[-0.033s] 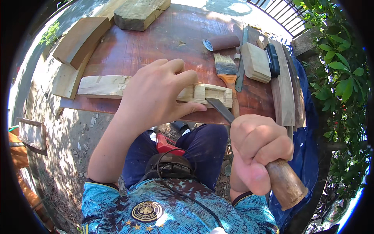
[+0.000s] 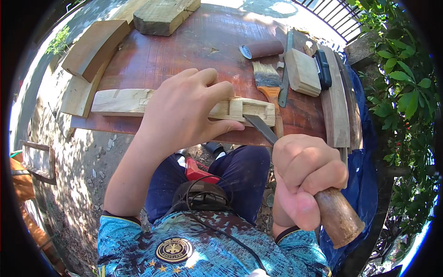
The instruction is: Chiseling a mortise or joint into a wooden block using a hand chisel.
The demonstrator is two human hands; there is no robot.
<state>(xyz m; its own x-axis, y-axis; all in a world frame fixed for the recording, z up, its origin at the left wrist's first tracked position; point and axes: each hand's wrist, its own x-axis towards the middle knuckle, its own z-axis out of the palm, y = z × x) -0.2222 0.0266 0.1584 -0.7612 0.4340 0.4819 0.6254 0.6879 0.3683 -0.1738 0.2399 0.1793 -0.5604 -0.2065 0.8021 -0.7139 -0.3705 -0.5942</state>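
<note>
A long pale wooden block [image 2: 121,102] with cut recesses lies along the near edge of the table. My left hand [image 2: 187,104] is closed over its middle, thumb on the near side and fingers over the far side. In a fist, my right hand [image 2: 307,173] grips the round brown wooden handle of a chisel [image 2: 261,129]. The chisel's flat dark blade slants up to the left, and its tip meets the near side of the block beside the rectangular recess at the right end. My left palm hides the block's middle.
On the reddish table [image 2: 194,55] lie a paintbrush [image 2: 268,83], a brown cylinder [image 2: 262,50], a thin metal blade [image 2: 285,78] and a squared wood block [image 2: 302,73]. Boards [image 2: 335,106] line the right edge. A curved wood piece [image 2: 96,48] and thick offcut [image 2: 164,17] sit far left.
Almost nothing differs. The table and the things on it sit very slightly further left and higher in the picture; both hands keep their grips.
</note>
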